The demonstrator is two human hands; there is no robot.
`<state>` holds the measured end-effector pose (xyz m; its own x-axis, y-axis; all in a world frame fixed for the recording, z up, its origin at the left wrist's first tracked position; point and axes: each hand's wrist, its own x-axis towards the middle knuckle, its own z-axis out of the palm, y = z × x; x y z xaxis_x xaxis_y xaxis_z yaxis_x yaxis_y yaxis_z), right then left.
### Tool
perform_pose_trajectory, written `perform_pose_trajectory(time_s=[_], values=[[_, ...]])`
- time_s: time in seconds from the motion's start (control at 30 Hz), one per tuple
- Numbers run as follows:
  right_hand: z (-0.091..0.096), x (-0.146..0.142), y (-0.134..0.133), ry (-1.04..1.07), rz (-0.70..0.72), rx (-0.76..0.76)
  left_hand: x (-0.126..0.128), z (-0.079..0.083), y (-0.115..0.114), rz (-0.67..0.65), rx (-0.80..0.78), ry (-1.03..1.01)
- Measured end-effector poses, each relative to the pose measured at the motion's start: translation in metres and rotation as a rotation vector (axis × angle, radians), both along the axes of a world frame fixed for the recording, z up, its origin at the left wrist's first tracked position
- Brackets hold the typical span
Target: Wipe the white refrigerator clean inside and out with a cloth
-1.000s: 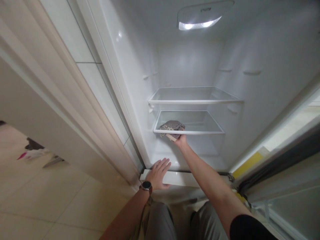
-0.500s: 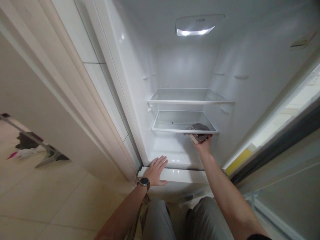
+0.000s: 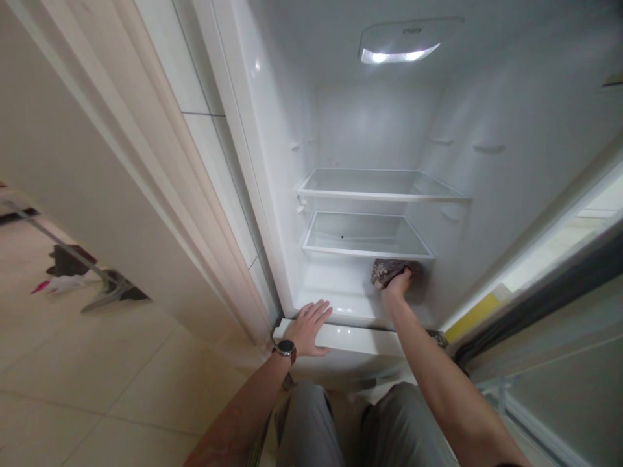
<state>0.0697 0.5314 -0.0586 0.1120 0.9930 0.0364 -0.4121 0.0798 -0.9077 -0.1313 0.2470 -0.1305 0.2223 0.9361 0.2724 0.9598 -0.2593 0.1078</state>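
Note:
My right hand [image 3: 400, 284] grips a dark, patterned cloth [image 3: 384, 272] inside the refrigerator. The cloth is below the front edge of the lower glass shelf [image 3: 365, 235], near the right inner wall. Part of the fingers is hidden against the cloth. Fingers stretched, my left hand [image 3: 311, 327] rests on the white front ledge [image 3: 360, 338] at the bottom of the compartment, at its left end. A watch [image 3: 286, 348] is on the left wrist. An upper glass shelf [image 3: 379, 183] sits above the lower one.
A lit lamp [image 3: 400, 54] is in the refrigerator's ceiling. The open door [image 3: 549, 337] stands at the right, with something yellow [image 3: 474, 316] by its edge. At the left are a door frame [image 3: 195, 194] and tiled floor [image 3: 126, 370]. My knees [image 3: 311, 421] are close below the ledge.
My right hand has drawn the cloth from the underside of the lower shelf to below its front edge. The left hand stays on the ledge. The view has shifted slightly.

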Motion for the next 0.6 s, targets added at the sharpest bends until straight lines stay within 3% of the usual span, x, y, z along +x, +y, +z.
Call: perform_pose_trajectory(time_s=[0.1, 0.13, 0.2, 0.37, 0.43, 0.6], values=[[-0.008, 0.003, -0.005, -0.116, -0.171, 0.009, -0.001, -0.001, 0.000, 0.000, -0.007, -0.004], [-0.011, 0.000, -0.010, -0.167, -0.164, 0.030, -0.001, -0.001, 0.000, -0.001, -0.007, -0.005], [-0.016, -0.008, -0.025, -0.411, -0.042, 0.137, -0.001, -0.001, 0.000, -0.006, -0.005, -0.007], [-0.026, -0.038, -0.059, -1.444, 0.437, 0.467, -0.003, -0.002, 0.000, -0.002, -0.009, 0.009], [-0.025, -0.045, -0.063, -1.612, 0.513, 0.478, -0.003, -0.002, 0.000, -0.002, -0.014, 0.011], [-0.012, -0.051, -0.052, -1.774, 0.701, 0.382, -0.003, -0.002, 0.000, 0.002, -0.008, 0.029]])
